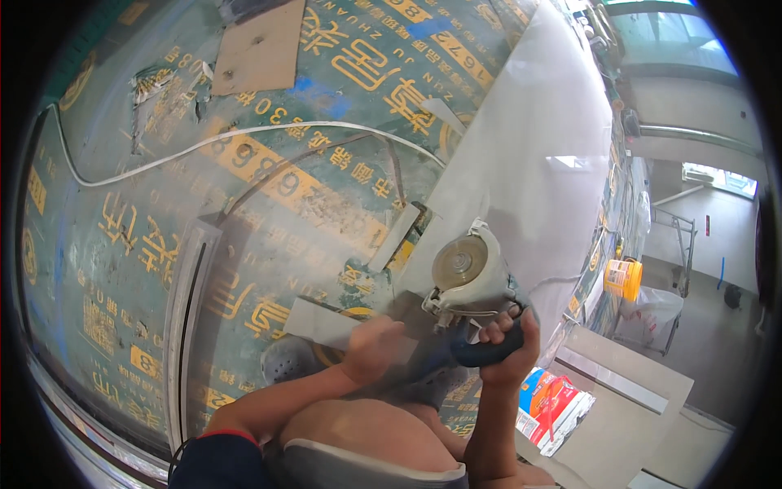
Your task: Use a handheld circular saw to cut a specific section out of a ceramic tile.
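Note:
My right hand [520,346] is wrapped round the dark blue rear handle of a handheld circular saw [498,275]. The saw lies tilted, its round blade [461,262] facing up beside a pale metal guard, over the near end of a large glossy light slab [538,122]. My left hand [375,349] is closed, to the left of the saw and over a grey tile strip [322,320]. Whatever its curled fingers may hold is hidden. A second narrow grey strip [394,238] lies just beyond my left hand. Haze blurs the area round the saw.
Green printed sheeting [269,187] covers the floor, with a white cable [204,145] across it. A long metal rail [189,326] lies at left; a beige board [259,49] lies far left. At right are a yellow bucket [622,279], a red-and-blue package [554,407] and grey panels [627,391].

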Demonstrator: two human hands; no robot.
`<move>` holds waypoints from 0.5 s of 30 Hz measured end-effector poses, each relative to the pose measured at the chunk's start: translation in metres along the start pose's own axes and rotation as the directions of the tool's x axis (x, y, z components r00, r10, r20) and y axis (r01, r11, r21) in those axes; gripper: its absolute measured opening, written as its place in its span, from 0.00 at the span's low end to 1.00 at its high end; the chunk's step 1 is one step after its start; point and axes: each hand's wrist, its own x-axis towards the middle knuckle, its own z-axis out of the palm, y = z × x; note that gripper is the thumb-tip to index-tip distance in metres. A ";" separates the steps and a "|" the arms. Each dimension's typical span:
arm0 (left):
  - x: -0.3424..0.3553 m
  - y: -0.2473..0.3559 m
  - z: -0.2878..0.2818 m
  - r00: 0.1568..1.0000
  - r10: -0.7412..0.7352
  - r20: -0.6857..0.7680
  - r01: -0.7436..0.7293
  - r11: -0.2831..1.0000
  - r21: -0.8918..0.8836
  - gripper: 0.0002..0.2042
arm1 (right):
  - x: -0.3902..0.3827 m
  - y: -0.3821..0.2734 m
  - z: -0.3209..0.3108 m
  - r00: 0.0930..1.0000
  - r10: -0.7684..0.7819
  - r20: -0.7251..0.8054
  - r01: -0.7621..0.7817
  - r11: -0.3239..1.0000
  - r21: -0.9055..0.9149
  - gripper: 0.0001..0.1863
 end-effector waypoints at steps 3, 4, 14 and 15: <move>0.005 -0.014 0.004 0.999 -0.033 -0.006 0.034 0.994 0.103 0.04 | 0.008 -0.025 -0.018 0.997 0.029 0.065 -0.032 0.998 0.054 0.12; 0.016 -0.013 0.002 0.988 -0.153 -0.026 0.154 0.986 0.062 0.10 | 0.010 -0.034 -0.019 1.000 0.012 0.027 -0.012 1.000 0.017 0.14; 0.099 -0.025 -0.028 0.917 -0.376 -0.131 0.370 0.926 -0.071 0.18 | 0.009 -0.159 -0.034 0.995 0.062 -0.076 -0.078 0.968 -0.238 0.16; 0.102 -0.028 -0.026 0.923 -0.372 -0.104 0.366 0.928 -0.070 0.18 | 0.000 -0.171 -0.039 0.993 0.065 -0.094 -0.088 0.961 -0.264 0.16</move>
